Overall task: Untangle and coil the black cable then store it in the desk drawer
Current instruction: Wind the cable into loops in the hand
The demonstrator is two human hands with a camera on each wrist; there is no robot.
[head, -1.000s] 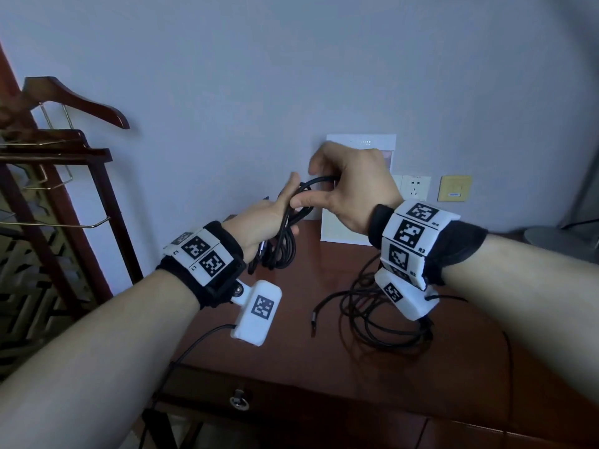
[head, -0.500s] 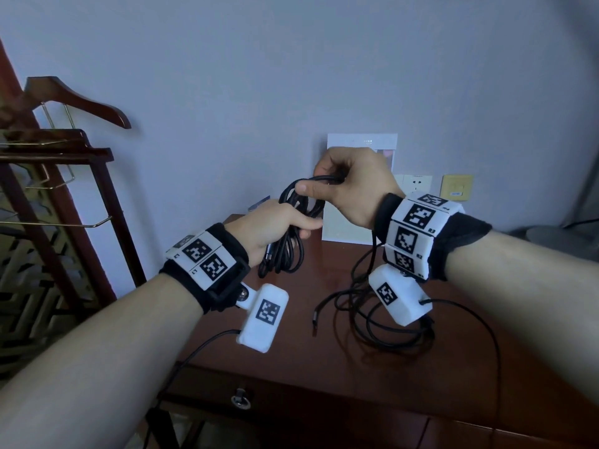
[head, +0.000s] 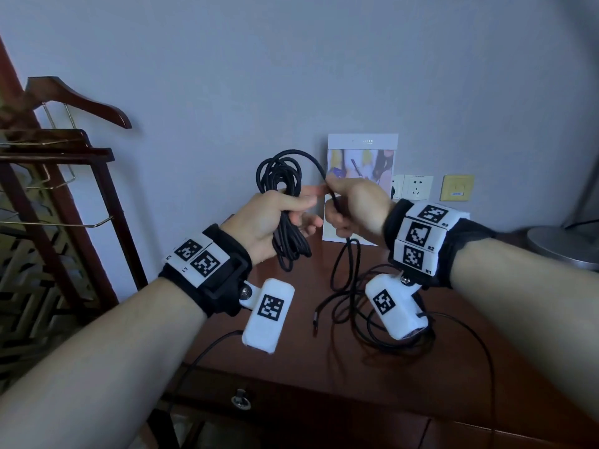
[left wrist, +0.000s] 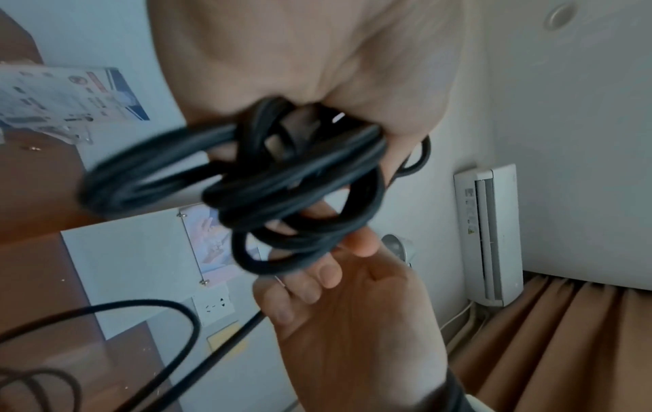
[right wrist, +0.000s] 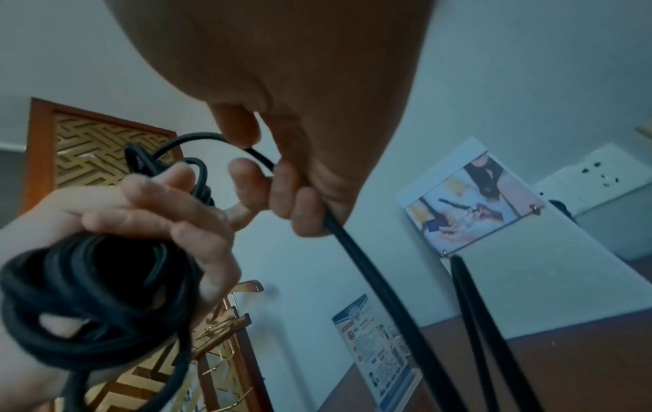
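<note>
Coiling: I am midway through winding the black cable (head: 285, 202); several loops are gathered, the rest is loose.
Left hand: my left hand (head: 275, 218) is clamped round the middle of the bundle, loops standing above the fist and hanging below it, held up over the desk (head: 291, 377).
Right hand: my right hand (head: 355, 205) pinches the free strand just beside the bundle, fingers curled round it as it runs down.
Loose part: the remaining cable lies in a tangled heap (head: 372, 319) on the desk under my right wrist, one end (head: 315, 325) lying free.
Doing it well: I judge each new loop should match the ones already held, laid flat against them, not crossed.
Feed: letting the strand slide through my right fingers should shake out twists before they reach the coil.
Risk: pulling hard could tighten the heap into a knot.
Drawer: the drawer (head: 241, 398) below the desk edge is closed.
</note>
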